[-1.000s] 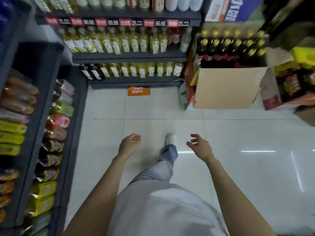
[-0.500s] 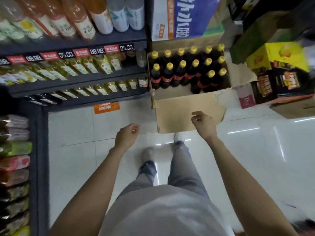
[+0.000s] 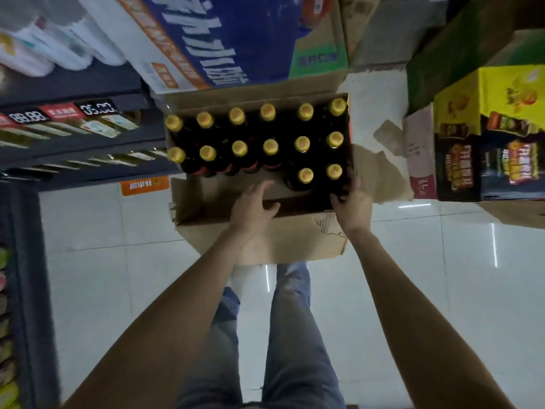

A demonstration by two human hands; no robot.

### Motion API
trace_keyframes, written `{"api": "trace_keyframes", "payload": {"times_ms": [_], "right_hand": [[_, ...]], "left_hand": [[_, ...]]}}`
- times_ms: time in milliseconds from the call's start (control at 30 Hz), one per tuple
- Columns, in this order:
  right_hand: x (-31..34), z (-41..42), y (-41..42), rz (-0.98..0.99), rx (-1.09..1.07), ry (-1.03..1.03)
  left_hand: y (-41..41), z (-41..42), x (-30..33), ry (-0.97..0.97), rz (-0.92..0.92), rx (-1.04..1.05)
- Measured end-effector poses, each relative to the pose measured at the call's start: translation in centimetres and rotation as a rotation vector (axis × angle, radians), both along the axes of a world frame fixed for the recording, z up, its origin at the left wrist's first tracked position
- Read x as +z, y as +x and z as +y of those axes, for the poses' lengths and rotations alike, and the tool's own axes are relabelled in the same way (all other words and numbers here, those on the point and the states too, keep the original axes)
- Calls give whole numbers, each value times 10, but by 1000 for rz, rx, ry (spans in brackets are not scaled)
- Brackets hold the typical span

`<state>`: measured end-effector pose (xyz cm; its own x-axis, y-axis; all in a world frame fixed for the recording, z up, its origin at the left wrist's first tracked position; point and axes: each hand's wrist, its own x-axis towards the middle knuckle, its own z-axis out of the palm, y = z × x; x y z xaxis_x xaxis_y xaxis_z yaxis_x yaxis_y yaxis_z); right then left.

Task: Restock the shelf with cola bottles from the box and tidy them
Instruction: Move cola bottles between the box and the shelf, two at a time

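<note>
Head cam: we've closed in on the box (image 3: pixel 259 231) since a sec ago. Back then we were still a few steps off w/ both hands hanging loose over bare tile; half a sec ago the right hand was only at the box's near flap. Now we're right over it. Right hand (image 3: pixel 352 206) is down at the near right corner, fingers curled round the dark body of the nearest cola bottle (image 3: pixel 334 171), looks clamped on it but not lifted yet. Left hand (image 3: pixel 253 208) sits over the near rim, fingers spread apart, nothing in it, prob heading for the bottle (image 3: pixel 305 175) next door.

So imo walking's done and the pick is starting. The box is mostly full: two full rows of yellow caps plus two bottles in the near row, rest of that row empty.

Room: shiny white tile floor (image 3: pixel 442 290) w/ light streaks, box sits straight on it. Dark shelf (image 3: pixel 88 149) w/ price tags on the left, more cartons stacked far side and a yellow carton (image 3: pixel 486 93) on the right. Tight spot, dim and blurry at the edges, can't tell which shelf takes the cola.
</note>
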<state>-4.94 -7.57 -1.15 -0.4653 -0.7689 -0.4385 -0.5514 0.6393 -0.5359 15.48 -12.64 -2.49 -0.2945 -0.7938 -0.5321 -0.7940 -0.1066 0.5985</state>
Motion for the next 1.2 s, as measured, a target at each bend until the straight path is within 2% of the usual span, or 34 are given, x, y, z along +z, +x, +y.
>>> {"api": "trace_keyframes", "payload": {"times_ms": [200, 433, 600, 733, 833, 967, 1033, 1200], "right_hand": [[-28, -30, -20, 4, 228, 93], [-36, -39, -12, 172, 298, 180], [-28, -28, -4, 177, 333, 3], [-1, -22, 4, 129, 295, -257], [33, -23, 10, 46, 348, -407], [94, -26, 27, -189, 488, -502], [123, -28, 41, -340, 555, -488], [169, -21, 107, -634, 662, -305]], "left_hand": [[-54, -13, -44, 21, 4, 89], [-78, -10, -54, -72, -68, 201], [-55, -7, -41, -164, -27, 268], [-34, -2, -11, -283, 34, 301], [-17, 8, 27, -349, 82, 338], [15, 31, 84, -361, 280, 459], [35, 47, 111, -365, 364, 543], [89, 98, 164, -465, 384, 823]]}}
